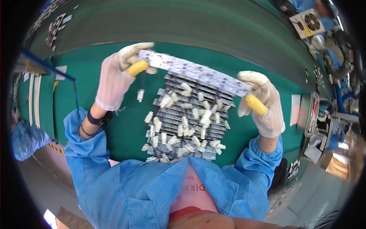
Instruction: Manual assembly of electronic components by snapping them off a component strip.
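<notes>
White-gloved left hand (115,78) and right hand (268,107) pinch a long white circuit-board strip (194,72) at both ends, far side — one up, many grey, white-plugged strips (190,123) seemingly remaining, stacked nearer on green matting (127,137).

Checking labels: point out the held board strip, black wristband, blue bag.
Held board strip (194,73): head view, middle of its face.
Black wristband (96,120): head view, outer band.
Blue bag (28,140): head view, middle of side.

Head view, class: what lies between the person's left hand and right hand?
In the head view, a long pale circuit board spans from the left hand to the right hand, held at both ends; rows of similar boards show below it.
</notes>
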Motion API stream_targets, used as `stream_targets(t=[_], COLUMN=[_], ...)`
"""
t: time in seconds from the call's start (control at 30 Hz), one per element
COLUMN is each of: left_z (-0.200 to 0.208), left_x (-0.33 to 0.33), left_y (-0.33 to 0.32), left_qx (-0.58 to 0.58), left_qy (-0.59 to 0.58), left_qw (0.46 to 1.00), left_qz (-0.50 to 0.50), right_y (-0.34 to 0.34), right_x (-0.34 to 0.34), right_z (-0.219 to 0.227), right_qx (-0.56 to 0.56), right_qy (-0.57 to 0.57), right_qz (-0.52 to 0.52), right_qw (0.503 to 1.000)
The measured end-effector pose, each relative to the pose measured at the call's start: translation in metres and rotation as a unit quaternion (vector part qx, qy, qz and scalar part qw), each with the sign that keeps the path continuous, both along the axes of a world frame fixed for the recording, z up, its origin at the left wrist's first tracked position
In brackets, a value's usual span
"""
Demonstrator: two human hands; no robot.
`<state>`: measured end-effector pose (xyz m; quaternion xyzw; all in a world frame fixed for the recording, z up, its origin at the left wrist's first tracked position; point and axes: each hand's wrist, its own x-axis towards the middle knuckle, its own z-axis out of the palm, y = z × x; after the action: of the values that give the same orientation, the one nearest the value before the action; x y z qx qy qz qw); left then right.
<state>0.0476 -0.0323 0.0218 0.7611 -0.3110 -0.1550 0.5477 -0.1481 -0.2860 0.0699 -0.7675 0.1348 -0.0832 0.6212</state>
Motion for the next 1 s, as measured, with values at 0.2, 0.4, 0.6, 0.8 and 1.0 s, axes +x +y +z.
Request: stream_targets(t=[0.2, 0.4, 0.6, 0.8, 1.0], left_z=[0.001, -0.009, -0.012, -0.033, -0.013], left_x=[0.001, -0.007, -0.008, 0.006, 0.001], left_y=[0.001, 0.009, 0.000, 0.009, -0.001], left_qx=[-0.017, -0.148, -0.170, 0.005, 0.015], left_qy=[0.067, 0.014, 0.048, -0.072, 0.027], left_qw=[0.998, 0.981, 0.977, 0.997, 0.999], left_qz=[0.000, -0.122, -0.120, -0.014, 0.014], right_y=[-0.001, -0.026, -0.041, -0.030, -0.020], right_x=[0.001, 0.018, 0.007, 0.001, 0.005], right_z=[0.003, -0.017, -0.038, -0.028, -0.017], right_qx=[0.069, -0.058, -0.004, 0.040, 0.139], right_qy=[-0.012, 0.019, 0.008, -0.002, 0.028], right_qz=[0.037, 0.028, 0.029, 0.020, 0.059], right_qw=[0.997, 0.998, 1.000, 0.999, 0.988])
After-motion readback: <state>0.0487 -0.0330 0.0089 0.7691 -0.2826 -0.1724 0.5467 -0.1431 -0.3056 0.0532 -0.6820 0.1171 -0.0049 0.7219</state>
